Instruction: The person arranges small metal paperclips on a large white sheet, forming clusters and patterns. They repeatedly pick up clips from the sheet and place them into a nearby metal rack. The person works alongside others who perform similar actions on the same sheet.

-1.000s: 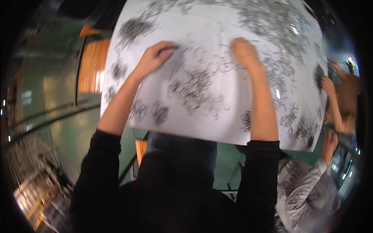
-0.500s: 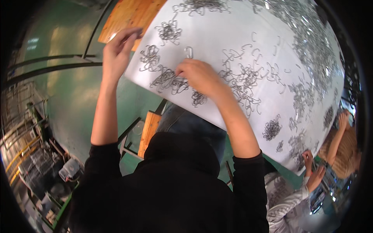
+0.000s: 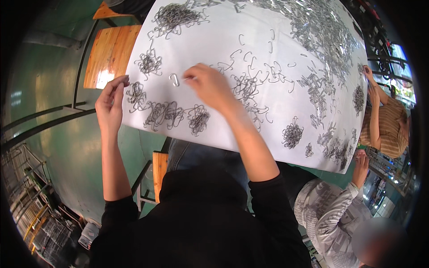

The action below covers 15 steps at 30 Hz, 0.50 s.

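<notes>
My right hand [image 3: 209, 85] is over the white tabletop [image 3: 214, 127], its thumb and fingers pinched together; what they hold, if anything, is too blurred to make out. Just left of its fingertips lies a small group of bright metal hooks [image 3: 174, 80]. At the table's left edge my left hand [image 3: 110, 103] has its fingertips closed together, with a small dark bit at their tips. Beside it is a clump of grey wire hooks [image 3: 136, 95]. More clumped hooks [image 3: 154, 115] lie along the near edge, and loose hooks [image 3: 246, 85] spread to the right of my right hand.
A big heap of shiny metal pieces [image 3: 319, 33] covers the far right. Another pile of hooks [image 3: 176, 18] sits at the far left. Wooden stools [image 3: 109, 56] stand left of the table. Two people work on the right, one in a grey patterned sleeve [image 3: 333, 219].
The view has shifted, so the table appears lower and farther left. My right hand has gone from the near clumps to the right side of the bright hooks. My left hand has come nearer along the edge.
</notes>
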Motion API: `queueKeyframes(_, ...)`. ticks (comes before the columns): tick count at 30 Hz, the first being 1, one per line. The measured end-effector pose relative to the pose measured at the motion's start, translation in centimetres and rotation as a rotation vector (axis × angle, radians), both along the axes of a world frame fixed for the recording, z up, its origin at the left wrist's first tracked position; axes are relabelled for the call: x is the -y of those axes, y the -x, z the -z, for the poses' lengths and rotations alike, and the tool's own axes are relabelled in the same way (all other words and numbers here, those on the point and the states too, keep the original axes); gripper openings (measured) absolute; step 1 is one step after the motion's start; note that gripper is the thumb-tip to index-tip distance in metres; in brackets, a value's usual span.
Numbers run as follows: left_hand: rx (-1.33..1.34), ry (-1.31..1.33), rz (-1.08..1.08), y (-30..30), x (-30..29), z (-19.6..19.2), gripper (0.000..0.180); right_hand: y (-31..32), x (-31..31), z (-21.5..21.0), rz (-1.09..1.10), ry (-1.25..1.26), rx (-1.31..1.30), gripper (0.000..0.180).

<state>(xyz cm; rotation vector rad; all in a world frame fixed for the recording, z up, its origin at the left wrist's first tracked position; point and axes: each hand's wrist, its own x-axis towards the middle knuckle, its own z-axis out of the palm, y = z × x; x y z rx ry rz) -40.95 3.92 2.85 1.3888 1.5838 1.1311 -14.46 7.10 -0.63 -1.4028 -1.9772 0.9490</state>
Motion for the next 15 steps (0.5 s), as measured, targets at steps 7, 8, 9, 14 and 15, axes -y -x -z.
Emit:
queueKeyframes(7, -0.03, -0.004, 0.078, -3.2, -1.1, -1.2, 0.02, -16.5, -5.7, 1.3, 0.649, -0.008, 0.22, 0.012)
queueKeyframes(8, -0.032, -0.003, 0.107, -4.1, -1.6, -1.4, 0.019, -17.2, -6.8, 1.5, 0.685, 0.015, 0.269, 0.012)
queueKeyframes(9, -0.036, -0.005, 0.137, -5.3, -2.2, -1.5, 0.019, -17.7, -7.9, 1.6, 0.72, 0.036, 0.315, 0.013)
queueKeyframes(14, -0.066, -0.194, 0.43, -14.5, -9.0, 0.1, 0.02, -15.9, -10.6, 1.4, 0.536, 0.155, 0.695, 0.019)
queueKeyframes(15, -0.084, -0.26, 0.51, -17.2, -11.0, 1.0, 0.02, -15.4, -10.1, 1.3, 0.496, 0.138, 0.684, 0.02)
